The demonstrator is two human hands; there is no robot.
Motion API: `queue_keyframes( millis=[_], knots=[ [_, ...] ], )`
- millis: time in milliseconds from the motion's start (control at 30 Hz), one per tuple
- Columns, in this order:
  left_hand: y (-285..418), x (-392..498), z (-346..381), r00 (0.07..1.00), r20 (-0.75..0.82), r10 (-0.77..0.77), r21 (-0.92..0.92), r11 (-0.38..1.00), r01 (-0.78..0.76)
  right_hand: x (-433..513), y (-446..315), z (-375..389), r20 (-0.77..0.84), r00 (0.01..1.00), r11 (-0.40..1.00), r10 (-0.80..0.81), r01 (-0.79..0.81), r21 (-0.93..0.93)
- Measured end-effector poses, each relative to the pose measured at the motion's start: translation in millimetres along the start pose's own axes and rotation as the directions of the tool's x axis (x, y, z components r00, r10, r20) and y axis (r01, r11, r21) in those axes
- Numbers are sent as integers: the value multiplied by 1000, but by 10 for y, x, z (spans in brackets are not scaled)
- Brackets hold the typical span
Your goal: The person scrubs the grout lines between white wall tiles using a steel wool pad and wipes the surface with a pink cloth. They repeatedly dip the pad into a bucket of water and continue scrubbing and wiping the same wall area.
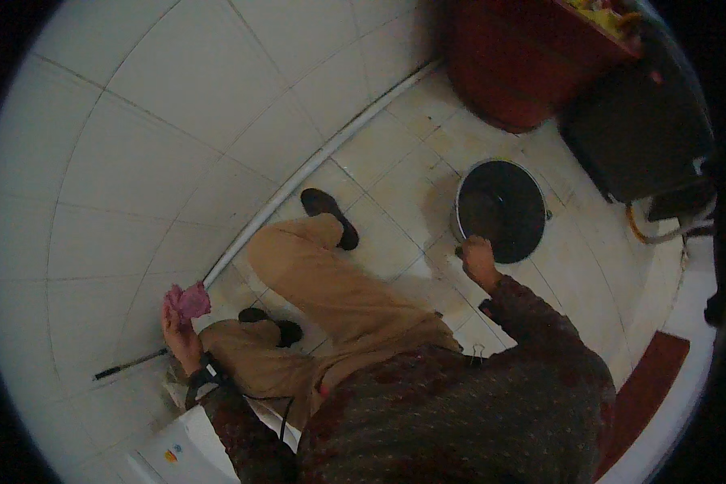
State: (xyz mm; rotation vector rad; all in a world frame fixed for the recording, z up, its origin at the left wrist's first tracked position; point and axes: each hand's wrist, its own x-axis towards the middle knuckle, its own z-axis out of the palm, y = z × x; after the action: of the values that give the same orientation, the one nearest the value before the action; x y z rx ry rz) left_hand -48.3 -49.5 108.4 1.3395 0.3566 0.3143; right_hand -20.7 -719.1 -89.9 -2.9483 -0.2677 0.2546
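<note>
A crumpled pink cloth (187, 300) is gripped in my left hand (180, 336), close to the white tiled wall (169, 157). My right hand (479, 259) is closed at the near rim of a round dark bucket (503, 209) with a light-coloured edge. The bucket stands on the tiled floor (393, 199), and its inside looks dark; I cannot tell what is in it. What the fingers of my right hand grip at the rim is partly hidden, but they appear closed on it.
A large dark red tub (514, 66) with yellowish contents stands beyond the bucket. Next to it is a dark box-shaped object (638, 133), with an orange-and-grey hose (647, 237) below. A white pipe (327, 151) runs along the wall's foot. A black-ended rod (130, 364) lies at left.
</note>
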Motion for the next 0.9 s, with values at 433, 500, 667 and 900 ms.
queue_keyframes(
  millis=[433, 500, 667, 900],
  knots=[
    [-86, -176, -177, 998, -69, -15, 95, 995, 21, 609, 1389, 845, 0, 675, 514, 738, -562, 648],
    [-76, -220, -224, 998, -67, -11, 115, 993, 19, 666, 1372, 955, 20, 684, 515, 729, -567, 643],
    [-62, -254, -283, 993, -86, -84, 99, 991, 93, 731, 1310, 1058, 191, 817, 614, 543, -542, 573],
    [-209, -263, -566, 996, -87, 16, 275, 961, 8, 871, 1304, 1041, 398, 894, 731, 205, -410, 545]
  ],
)
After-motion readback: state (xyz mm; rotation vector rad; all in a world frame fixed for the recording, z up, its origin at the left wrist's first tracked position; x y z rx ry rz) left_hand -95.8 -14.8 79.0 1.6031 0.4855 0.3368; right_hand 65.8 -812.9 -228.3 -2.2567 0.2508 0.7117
